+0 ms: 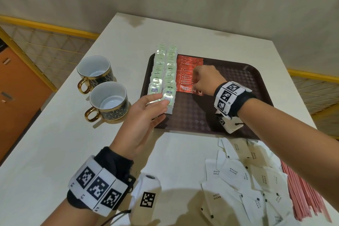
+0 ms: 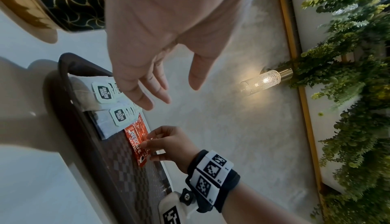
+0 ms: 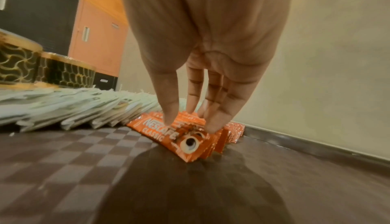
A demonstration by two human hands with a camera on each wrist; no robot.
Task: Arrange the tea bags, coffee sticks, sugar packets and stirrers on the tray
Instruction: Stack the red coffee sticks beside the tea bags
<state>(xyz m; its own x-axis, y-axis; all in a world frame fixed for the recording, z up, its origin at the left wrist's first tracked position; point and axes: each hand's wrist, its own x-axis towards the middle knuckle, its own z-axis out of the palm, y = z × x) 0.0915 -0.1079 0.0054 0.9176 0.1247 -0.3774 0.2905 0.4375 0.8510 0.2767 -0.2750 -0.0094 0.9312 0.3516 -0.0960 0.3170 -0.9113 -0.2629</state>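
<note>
A dark brown tray (image 1: 229, 79) lies on the white table. Two rows of overlapping tea bags (image 1: 165, 71) fill its left side, and a row of red coffee sticks (image 1: 185, 71) lies beside them. My right hand (image 1: 195, 80) reaches down onto the near end of that row. Its thumb and fingertips (image 3: 211, 127) pinch the front coffee sticks (image 3: 160, 132). My left hand (image 1: 161, 105) hovers flat beside the nearest tea bags (image 2: 103, 92) and holds nothing. White sugar packets (image 1: 238, 174) lie loose on the table in front of the tray, with red stirrers (image 1: 302, 194) to their right.
Two black-and-gold cups (image 1: 95, 71) (image 1: 110, 99) stand on the table left of the tray. The tray's right half (image 3: 295, 186) is bare. The table (image 1: 55, 143) ends at a wall behind, and a yellow railing runs on both sides.
</note>
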